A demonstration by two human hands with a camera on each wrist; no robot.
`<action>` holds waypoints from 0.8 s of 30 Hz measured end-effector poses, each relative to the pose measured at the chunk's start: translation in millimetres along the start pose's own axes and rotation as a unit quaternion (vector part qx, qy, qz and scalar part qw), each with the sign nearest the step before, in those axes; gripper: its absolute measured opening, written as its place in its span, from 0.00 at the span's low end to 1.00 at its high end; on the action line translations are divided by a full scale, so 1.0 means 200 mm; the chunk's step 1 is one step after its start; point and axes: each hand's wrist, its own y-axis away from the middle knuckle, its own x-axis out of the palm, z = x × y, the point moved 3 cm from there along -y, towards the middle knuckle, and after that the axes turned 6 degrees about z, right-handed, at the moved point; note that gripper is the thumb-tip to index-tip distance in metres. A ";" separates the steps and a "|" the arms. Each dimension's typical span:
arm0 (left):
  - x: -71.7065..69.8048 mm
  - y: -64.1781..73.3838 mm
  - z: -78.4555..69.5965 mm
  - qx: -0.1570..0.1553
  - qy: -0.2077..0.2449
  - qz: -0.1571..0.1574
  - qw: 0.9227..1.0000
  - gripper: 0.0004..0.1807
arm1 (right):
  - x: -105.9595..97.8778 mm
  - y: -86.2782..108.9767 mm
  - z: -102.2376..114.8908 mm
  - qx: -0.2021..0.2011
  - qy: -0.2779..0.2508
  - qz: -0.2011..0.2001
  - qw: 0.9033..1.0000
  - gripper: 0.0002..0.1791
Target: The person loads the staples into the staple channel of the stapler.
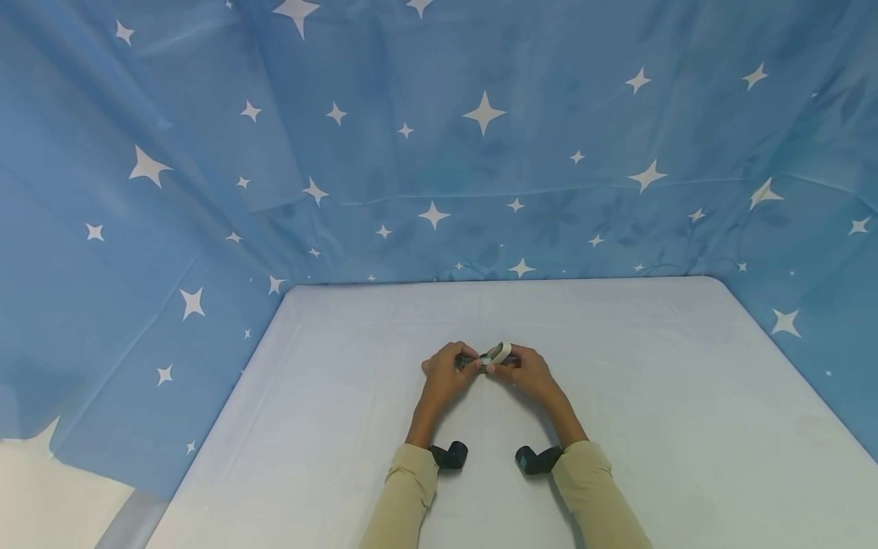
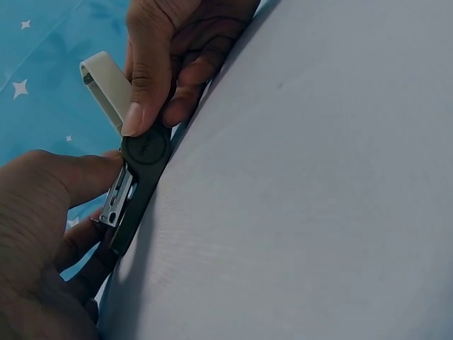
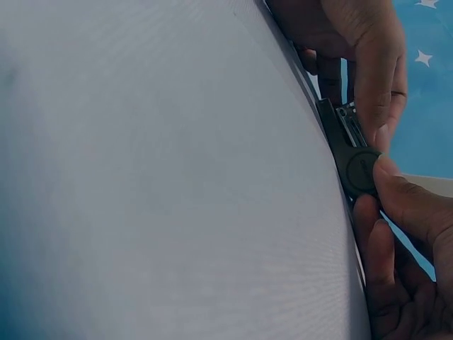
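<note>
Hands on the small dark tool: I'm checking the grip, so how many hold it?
2. The left hand pinches the small dark metal-bladed tool at its blade end; the right hand pinches the round end beside its pale loop strap.

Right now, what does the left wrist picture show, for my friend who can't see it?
Two hands pinch a small dark tool with a metal insert: the right hand at its round end, the left hand lower down, above a pale table. A cream strap sticks up.
</note>
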 end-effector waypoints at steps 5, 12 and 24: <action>0.00 0.00 0.00 -0.007 0.004 0.005 1.000 0.05 | 0.00 0.00 0.00 0.002 0.000 0.000 1.000 0.19; -0.02 -0.01 -0.02 -0.037 0.027 0.021 0.999 0.04 | 0.00 0.00 -0.01 0.000 0.000 0.000 1.000 0.19; -0.01 -0.02 -0.03 -0.080 0.024 0.023 0.996 0.03 | 0.00 0.00 -0.01 0.001 0.000 -0.002 1.000 0.18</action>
